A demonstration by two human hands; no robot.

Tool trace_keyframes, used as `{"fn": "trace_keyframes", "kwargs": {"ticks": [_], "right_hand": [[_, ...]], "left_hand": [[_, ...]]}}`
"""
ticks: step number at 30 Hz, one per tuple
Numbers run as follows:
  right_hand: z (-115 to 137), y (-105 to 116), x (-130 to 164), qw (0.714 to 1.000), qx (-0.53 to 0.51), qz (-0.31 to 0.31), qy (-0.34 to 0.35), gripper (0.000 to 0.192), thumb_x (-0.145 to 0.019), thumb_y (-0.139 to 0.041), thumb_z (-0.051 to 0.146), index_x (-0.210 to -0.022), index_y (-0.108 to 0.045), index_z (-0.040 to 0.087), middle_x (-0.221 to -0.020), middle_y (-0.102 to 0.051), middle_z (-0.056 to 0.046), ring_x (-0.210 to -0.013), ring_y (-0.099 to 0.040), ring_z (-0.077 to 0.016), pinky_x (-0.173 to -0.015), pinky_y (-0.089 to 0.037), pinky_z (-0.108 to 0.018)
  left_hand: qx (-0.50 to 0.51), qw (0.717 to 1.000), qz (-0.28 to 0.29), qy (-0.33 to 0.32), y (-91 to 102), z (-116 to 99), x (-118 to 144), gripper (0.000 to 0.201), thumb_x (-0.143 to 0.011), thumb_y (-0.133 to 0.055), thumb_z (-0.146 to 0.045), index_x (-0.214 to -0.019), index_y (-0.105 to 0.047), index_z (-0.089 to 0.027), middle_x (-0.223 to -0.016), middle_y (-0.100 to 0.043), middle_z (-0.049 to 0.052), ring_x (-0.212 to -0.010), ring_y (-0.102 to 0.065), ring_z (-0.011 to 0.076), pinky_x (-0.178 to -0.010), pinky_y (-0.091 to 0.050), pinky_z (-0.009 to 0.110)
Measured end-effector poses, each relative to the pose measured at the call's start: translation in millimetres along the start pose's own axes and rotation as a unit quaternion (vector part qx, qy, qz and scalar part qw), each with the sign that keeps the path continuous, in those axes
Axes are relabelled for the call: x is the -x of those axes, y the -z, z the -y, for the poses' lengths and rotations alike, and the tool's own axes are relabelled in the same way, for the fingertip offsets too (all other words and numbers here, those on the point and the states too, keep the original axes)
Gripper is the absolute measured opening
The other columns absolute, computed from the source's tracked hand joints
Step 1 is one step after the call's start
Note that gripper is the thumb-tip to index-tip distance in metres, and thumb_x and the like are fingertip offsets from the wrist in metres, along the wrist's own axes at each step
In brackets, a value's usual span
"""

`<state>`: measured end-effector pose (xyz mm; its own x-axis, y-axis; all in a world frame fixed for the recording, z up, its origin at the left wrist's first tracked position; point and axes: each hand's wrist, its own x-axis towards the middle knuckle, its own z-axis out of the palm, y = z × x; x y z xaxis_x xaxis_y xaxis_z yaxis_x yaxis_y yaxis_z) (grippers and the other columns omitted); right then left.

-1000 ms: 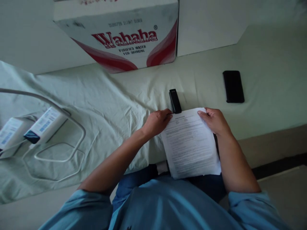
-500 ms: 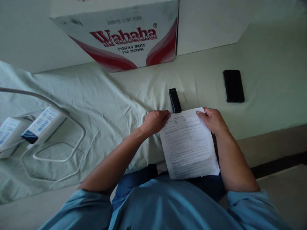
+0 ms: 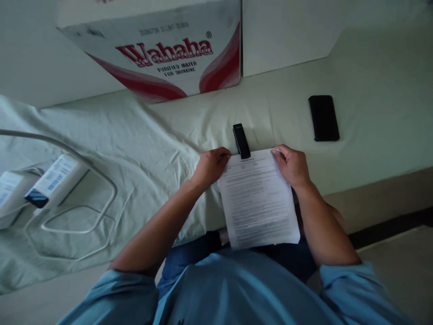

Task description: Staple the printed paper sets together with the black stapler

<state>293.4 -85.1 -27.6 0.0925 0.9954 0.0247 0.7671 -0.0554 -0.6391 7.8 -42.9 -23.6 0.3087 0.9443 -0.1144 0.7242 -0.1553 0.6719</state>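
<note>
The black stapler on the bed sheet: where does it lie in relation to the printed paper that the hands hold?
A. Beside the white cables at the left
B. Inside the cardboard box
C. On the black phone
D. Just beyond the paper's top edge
D: the black stapler lies just past the top edge of the printed paper, between the left hand and the right hand, which hold the sheet's upper corners.

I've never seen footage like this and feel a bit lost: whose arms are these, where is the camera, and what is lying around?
There is no machine here. A person wears a camera on the head, so you look down along their own arms. The left hand and right hand each pinch a top corner of a stack of printed papers, which hangs over the edge of a surface under a pale green sheet. Just beyond the papers lies a black stapler, farther right a black phone. At the back leans a Wahaha water carton. On the left lie white cables and small boxes.
</note>
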Motion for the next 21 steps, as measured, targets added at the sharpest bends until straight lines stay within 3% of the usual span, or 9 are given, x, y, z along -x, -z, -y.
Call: {"fn": "trace_keyframes", "kwargs": {"ticks": [3, 5, 7, 9, 13, 21], "right_hand": [[-0.5, -0.7, -1.5, 1.0, 0.019, 0.008, 0.022, 0.036, -0.103, -0.053, 0.044, -0.097, -0.08, 0.021, -0.08, -0.078, -0.007, -0.072, -0.067, -0.0221, -0.071, -0.044, -0.033], [-1.0, 0.0, -2.0, 1.0, 0.015, 0.007, 0.023, 0.037, -0.103, -0.052, 0.043, -0.097, -0.08, 0.021, -0.081, -0.078, -0.007, -0.073, -0.068, -0.0225, -0.071, -0.045, -0.033], [-0.9, 1.4, -2.0, 1.0, 0.005, 0.007, 0.022, 0.036, -0.103, -0.052, 0.044, -0.097, -0.08, 0.021, -0.082, -0.079, -0.007, -0.074, -0.069, -0.0226, -0.072, -0.045, -0.033], [-0.4, 2.9, -2.0, 1.0, -0.004, 0.01, 0.019, 0.036, -0.102, -0.053, 0.045, -0.099, -0.08, 0.021, -0.085, -0.08, -0.007, -0.075, -0.07, -0.0226, -0.073, -0.046, -0.033], [0.0, 3.9, -2.3, 1.0, -0.003, 0.014, 0.012, 0.037, -0.102, -0.052, 0.045, -0.097, -0.08, 0.021, -0.079, -0.077, -0.006, -0.072, -0.067, -0.0217, -0.072, -0.044, -0.033], [2.3, 4.4, -2.2, 1.0, -0.006, 0.015, 0.008, 0.035, -0.101, -0.053, 0.045, -0.097, -0.08, 0.022, -0.075, -0.074, -0.004, -0.067, -0.061, -0.0192, -0.068, -0.042, -0.032]], "left_hand": [[-0.052, 0.995, -0.069, -0.041, 1.8, 1.7, 6.2, 0.031, -0.098, -0.053, -0.018, -0.114, -0.08, -0.017, -0.107, -0.081, 0.012, -0.096, -0.075, 0.0251, -0.091, -0.059, 0.04], [-0.088, 0.982, -0.121, -0.115, 2.2, 0.2, 10.4, 0.044, -0.097, -0.05, -0.01, -0.132, -0.075, -0.016, -0.13, -0.077, 0.016, -0.117, -0.072, 0.0284, -0.104, -0.057, 0.046], [-0.104, 0.964, -0.126, -0.21, 0.8, -3.1, 13.6, 0.055, -0.097, -0.048, -0.005, -0.145, -0.07, -0.021, -0.151, -0.07, 0.014, -0.138, -0.065, 0.0286, -0.115, -0.051, 0.049], [-0.114, 0.95, -0.091, -0.276, -2.4, -6.7, 14.7, 0.06, -0.098, -0.047, -0.001, -0.148, -0.068, -0.028, -0.16, -0.065, 0.008, -0.152, -0.056, 0.0259, -0.124, -0.043, 0.05], [-0.125, 0.948, -0.045, -0.291, -10.2, -8.7, 11.6, 0.069, -0.096, -0.043, 0.006, -0.15, -0.067, -0.03, -0.158, -0.067, 0.003, -0.156, -0.053, 0.0204, -0.132, -0.033, 0.051], [-0.101, 0.958, -0.019, -0.267, -15.9, 0.6, 9.3, 0.068, -0.096, -0.047, 0.004, -0.149, -0.068, -0.032, -0.159, -0.066, 0.004, -0.154, -0.056, 0.022, -0.136, -0.025, 0.055]]}}
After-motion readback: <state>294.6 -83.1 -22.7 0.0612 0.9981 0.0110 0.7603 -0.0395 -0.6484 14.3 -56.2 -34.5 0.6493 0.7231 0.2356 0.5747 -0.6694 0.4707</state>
